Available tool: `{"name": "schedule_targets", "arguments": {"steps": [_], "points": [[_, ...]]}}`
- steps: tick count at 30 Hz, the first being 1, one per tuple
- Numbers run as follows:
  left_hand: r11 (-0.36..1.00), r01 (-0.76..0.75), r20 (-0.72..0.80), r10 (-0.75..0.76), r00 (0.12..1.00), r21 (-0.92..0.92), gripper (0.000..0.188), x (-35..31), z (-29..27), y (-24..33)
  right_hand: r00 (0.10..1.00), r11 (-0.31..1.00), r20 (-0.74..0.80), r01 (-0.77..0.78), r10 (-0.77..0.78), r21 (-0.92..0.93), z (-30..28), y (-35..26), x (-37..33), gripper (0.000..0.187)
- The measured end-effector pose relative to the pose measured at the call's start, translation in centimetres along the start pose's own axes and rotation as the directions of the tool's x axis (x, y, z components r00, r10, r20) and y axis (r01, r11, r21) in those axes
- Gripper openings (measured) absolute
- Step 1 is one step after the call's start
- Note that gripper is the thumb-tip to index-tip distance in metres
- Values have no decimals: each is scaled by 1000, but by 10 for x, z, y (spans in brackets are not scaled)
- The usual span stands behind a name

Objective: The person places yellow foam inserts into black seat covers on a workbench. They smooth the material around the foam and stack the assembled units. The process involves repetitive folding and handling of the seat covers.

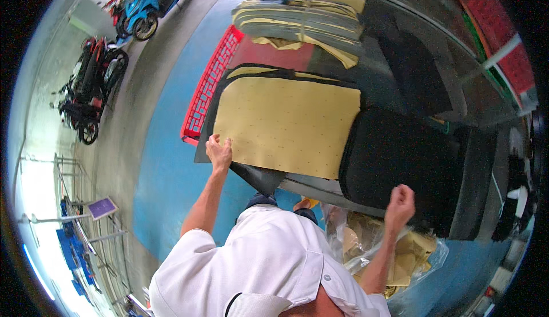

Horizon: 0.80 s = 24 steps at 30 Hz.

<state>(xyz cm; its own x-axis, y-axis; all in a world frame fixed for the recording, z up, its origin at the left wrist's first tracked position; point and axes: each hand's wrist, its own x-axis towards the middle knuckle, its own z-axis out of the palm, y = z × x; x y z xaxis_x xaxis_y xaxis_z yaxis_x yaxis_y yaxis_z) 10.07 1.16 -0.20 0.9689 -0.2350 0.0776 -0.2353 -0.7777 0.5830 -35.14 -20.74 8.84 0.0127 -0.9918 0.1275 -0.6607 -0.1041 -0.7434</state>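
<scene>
A tan sheet (pixel 289 123) with rows of small dark dots lies in front of me, on top of dark sheets that show along its far and left edges. My left hand (pixel 219 152) pinches its near left corner, the thumb on top. To the right is a stack of black rounded-corner sheets (pixel 403 165), next to the tan sheet's right edge. Just above its near side my right hand (pixel 400 205) is closed in a fist. Whether those curled fingers hold anything is hidden.
Beyond the tan sheet sits a tied bundle of folded grey and tan sheets (pixel 300 22). A red plastic crate (pixel 213 82) stands at the left. Clear bags with tan scraps (pixel 400 260) lie below the table edge at right. Motorbikes (pixel 91 85) are parked farther left.
</scene>
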Motion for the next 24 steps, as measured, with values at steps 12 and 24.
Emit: {"name": "schedule_targets", "arguments": {"steps": [12, 24], "points": [[983, -15, 202, -23, 979, 185, 57, 39, -9, -41, 488, 809, 729, 568, -480, 153, 195, -111, -96, 45], [967, -215, -25, 220, 975, 135, 27, 38, -22, -37, 512, 717, 753, 693, -414, -77, 238, -131, -139, 60]]}}
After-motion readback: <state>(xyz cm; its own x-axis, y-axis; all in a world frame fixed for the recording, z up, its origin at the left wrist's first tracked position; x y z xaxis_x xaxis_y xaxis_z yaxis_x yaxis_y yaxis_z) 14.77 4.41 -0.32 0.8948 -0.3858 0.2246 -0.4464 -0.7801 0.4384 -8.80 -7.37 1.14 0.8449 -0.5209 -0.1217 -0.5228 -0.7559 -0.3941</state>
